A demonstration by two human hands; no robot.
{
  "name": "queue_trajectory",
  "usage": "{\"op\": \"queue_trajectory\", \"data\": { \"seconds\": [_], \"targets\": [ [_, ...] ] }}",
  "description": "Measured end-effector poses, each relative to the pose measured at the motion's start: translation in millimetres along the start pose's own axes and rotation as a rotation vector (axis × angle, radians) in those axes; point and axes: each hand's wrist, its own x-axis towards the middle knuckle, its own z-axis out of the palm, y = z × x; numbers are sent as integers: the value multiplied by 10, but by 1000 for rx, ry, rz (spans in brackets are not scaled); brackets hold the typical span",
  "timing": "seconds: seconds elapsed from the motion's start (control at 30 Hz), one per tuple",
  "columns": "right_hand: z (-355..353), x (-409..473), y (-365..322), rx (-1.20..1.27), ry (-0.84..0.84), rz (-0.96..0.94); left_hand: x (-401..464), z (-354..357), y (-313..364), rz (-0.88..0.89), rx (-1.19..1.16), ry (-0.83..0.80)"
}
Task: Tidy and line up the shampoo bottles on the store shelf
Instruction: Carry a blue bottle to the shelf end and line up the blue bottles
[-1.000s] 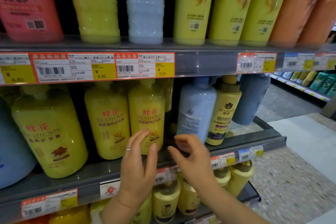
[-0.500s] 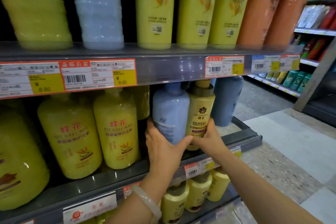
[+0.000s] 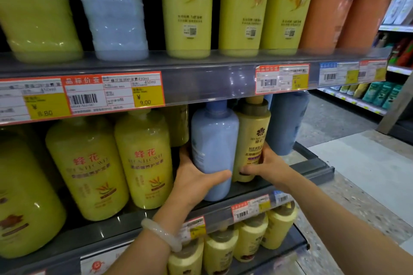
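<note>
On the middle shelf [image 3: 125, 221] a pale blue shampoo bottle [image 3: 215, 140] stands upright beside a gold bottle with a brown cap [image 3: 252, 131]. My left hand [image 3: 196, 178] grips the blue bottle low down, thumb across its front. My right hand [image 3: 266, 167] grips the gold bottle's lower right side, thumb on its front. The two bottles touch. To their left stand two yellow bottles with red lettering [image 3: 147, 158] [image 3: 87, 167]. A darker blue bottle [image 3: 288, 123] stands behind on the right.
The upper shelf holds tall yellow-green [image 3: 190, 6], pale blue [image 3: 114, 9] and orange [image 3: 328, 6] bottles. Price tags [image 3: 116, 91] line the shelf edges. Cream-yellow bottles [image 3: 250, 239] fill the lower shelf. The aisle floor [image 3: 357, 174] and another shelf unit [image 3: 380, 94] lie to the right.
Both hands moved right from the yellow bottles and took hold of the blue and gold bottles. Since half a second ago the blue bottle's label has turned leftward, showing a plain face.
</note>
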Motion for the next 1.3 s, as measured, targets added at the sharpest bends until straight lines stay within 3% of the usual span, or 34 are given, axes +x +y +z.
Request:
{"op": "queue_trajectory", "data": {
  "seconds": [0.1,0.17,0.23,0.33,0.6,0.7,0.9,1.17,1.3],
  "targets": [
    [108,-236,-1,20,260,20,-141,82,-13,1,100,127],
    [251,-524,-57,90,433,-92,-284,144,-15,32,189,247],
    [423,-767,-151,183,378,-184,-397,183,-36,95,264,321],
    [639,-879,-274,207,147,-233,-490,150,-94,125,355,309],
    [863,-617,-428,61,26,-229,-696,28,-218,220,302,237],
    [909,-523,-452,63,61,-211,-658,-85,-255,178,216,213],
    [1000,-424,-518,-134,252,-145,-472,-162,-234,165,216,-9],
    [784,-483,-603,-275,77,-117,-538,-24,-221,82,201,93],
    [927,-612,-618,-360,206,-53,-660,-32,-272,81,183,41]
  ]
}}
